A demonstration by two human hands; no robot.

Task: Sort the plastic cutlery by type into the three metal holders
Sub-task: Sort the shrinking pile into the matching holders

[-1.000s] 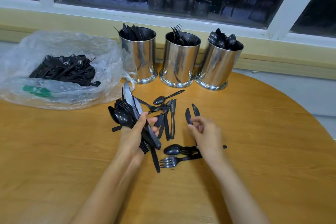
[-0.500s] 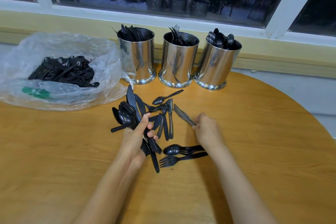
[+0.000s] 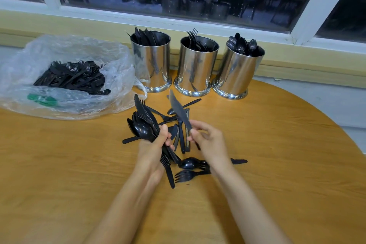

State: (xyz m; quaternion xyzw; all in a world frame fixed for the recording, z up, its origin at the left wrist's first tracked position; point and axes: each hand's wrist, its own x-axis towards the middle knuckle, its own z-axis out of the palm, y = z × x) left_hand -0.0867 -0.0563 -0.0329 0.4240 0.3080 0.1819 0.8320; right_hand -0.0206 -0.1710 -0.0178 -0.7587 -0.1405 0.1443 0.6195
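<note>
Pinching a black knife (image 3: 178,110) by its handle, the right hand (image 3: 209,140) angles the blade up and away, toward the three metal holders (image 3: 196,69). Just beside it, the left hand (image 3: 152,145) grips a mixed bundle (image 3: 143,123). Loose cutlery (image 3: 187,174) lies around both hands on the table (image 3: 277,164).

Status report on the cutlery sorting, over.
Left hand grips mixed bundle. Right hand pinches knife, blade pointing up-left. Knife holder leftmost of three. Loose fork, spoon on table nearby.
</note>
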